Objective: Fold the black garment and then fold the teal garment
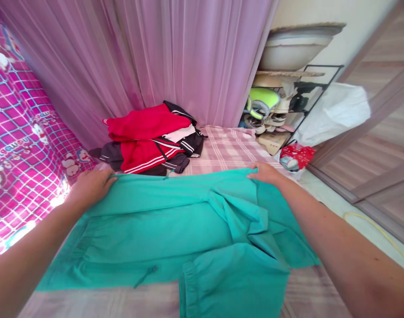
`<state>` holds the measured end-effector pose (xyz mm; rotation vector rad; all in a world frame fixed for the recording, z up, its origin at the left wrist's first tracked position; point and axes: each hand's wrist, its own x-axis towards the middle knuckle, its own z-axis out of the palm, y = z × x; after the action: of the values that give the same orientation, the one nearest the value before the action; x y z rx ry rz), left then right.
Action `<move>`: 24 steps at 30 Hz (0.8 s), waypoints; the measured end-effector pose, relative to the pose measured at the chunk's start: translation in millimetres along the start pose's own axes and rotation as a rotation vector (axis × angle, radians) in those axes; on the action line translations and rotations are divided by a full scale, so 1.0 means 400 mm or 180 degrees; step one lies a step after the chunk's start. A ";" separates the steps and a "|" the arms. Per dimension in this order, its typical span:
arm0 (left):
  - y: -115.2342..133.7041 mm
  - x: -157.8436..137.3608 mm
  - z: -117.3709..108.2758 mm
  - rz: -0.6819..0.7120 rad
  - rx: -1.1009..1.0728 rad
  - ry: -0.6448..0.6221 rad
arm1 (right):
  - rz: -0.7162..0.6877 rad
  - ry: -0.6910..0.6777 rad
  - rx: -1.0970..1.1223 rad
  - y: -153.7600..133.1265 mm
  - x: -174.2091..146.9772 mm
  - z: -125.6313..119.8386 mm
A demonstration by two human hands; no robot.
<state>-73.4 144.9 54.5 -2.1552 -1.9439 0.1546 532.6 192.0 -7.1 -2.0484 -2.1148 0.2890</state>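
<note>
A teal garment (162,234) lies spread across the checked bedsheet, with gathered elastic near its left end and a dark cord on the near side. Whether it is a jacket or trousers I cannot tell. One part with a cuff-like end is folded toward me at the lower right, and creases bunch right of the middle. At the far left corner, my left hand (93,185) is closed on the garment's upper edge. My right hand (267,172) pinches the same edge farther right, so the stretch between my hands runs nearly straight.
Red and black clothes (152,137) lie heaped beyond the garment, against the purple curtain (195,57). A pink patterned cloth (26,132) hangs at left. To the right stand a shoe rack (304,115), a red plastic bag (298,155) and a wooden sliding door (377,128).
</note>
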 end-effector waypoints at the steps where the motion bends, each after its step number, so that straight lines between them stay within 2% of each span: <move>1: 0.005 0.014 -0.012 -0.0097 0.0007 0.0085 | 0.0116 0.0161 0.0000 -0.004 -0.001 -0.002; 3: 0.024 0.042 -0.024 -0.0301 0.0029 0.0150 | 0.0343 0.0351 -0.0042 -0.019 -0.006 0.000; 6: 0.080 0.067 -0.009 -0.0459 -0.0087 0.0257 | 0.0441 0.0429 -0.0266 -0.061 -0.021 0.018; 10: 0.176 0.048 0.051 -0.0074 -0.0450 0.0521 | -0.0015 0.0690 -0.0475 -0.126 -0.046 0.045; 11: 0.197 0.036 0.069 0.0025 -0.0505 0.0445 | -0.0167 0.0629 -0.0503 -0.139 -0.052 0.053; 13: 0.226 0.012 0.103 0.0016 -0.0587 0.0144 | -0.0276 0.0240 -0.0574 -0.157 -0.065 0.071; 16: 0.240 -0.012 0.140 -0.0232 -0.0658 -0.0200 | 0.0044 -0.0276 -0.0666 -0.164 -0.086 0.101; 20: 0.234 -0.015 0.148 -0.0281 -0.0670 -0.0284 | 0.0370 -0.0107 -0.0636 -0.146 -0.099 0.117; 24: 0.240 -0.010 0.128 -0.0300 -0.0661 -0.0323 | 0.0332 0.0104 -0.0179 -0.119 -0.104 0.083</move>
<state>6.8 137.5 -18.7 -2.2147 -2.2023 0.0478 479.3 148.6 -26.4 -2.1837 -2.0232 0.2116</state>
